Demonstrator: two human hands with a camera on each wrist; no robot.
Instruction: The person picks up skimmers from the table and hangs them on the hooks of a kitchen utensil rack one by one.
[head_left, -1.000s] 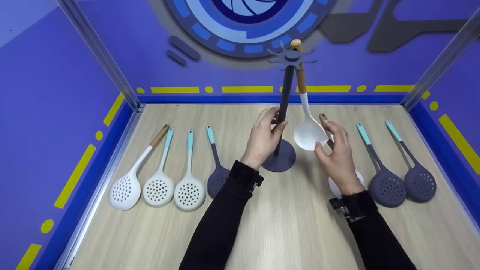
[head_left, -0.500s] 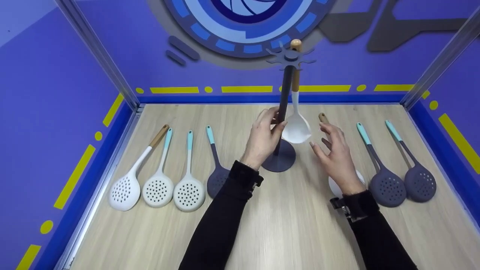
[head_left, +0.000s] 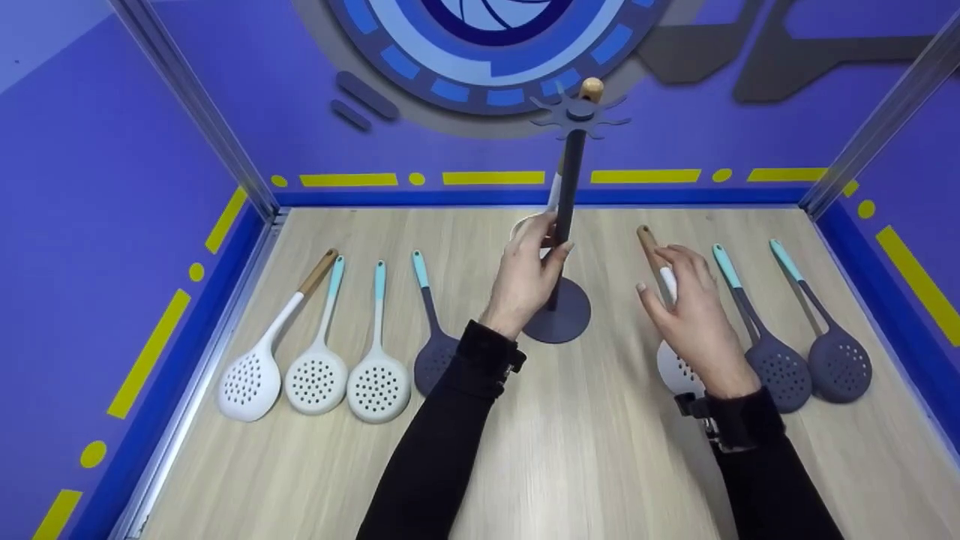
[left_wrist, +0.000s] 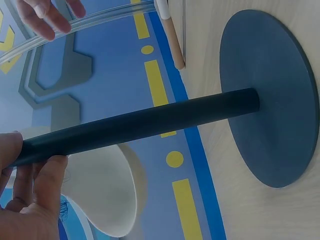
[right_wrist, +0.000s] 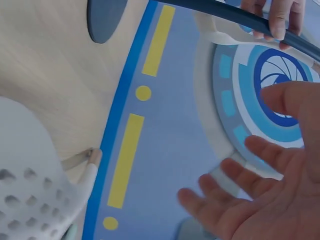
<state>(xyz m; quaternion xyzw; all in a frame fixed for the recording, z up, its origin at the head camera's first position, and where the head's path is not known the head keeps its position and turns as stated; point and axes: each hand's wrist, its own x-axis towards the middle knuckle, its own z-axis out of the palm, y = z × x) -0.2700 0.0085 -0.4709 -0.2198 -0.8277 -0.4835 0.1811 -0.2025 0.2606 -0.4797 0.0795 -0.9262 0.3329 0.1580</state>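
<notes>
The person's left hand (head_left: 527,276) is wrapped round the dark post of the utensil stand (head_left: 562,225), thumb on one side and fingers on the other, about halfway up; the stand's round base sits flat on the wooden tabletop (head_left: 585,450) in the middle of the booth. A white ladle (left_wrist: 107,192) with a wooden handle hangs from the star-shaped top of the stand, its bowl mostly hidden behind the post and the left hand's fingers. The right hand (head_left: 694,319) is loose, fingers spread and gripping nothing, hovering just over a white slotted skimmer (head_left: 675,367) with a wooden handle that lies on the table to the right of the stand. Two dark grey skimmers (head_left: 806,360) lie beyond it, and four more skimmers (head_left: 330,367) are lined up on the left.
</notes>
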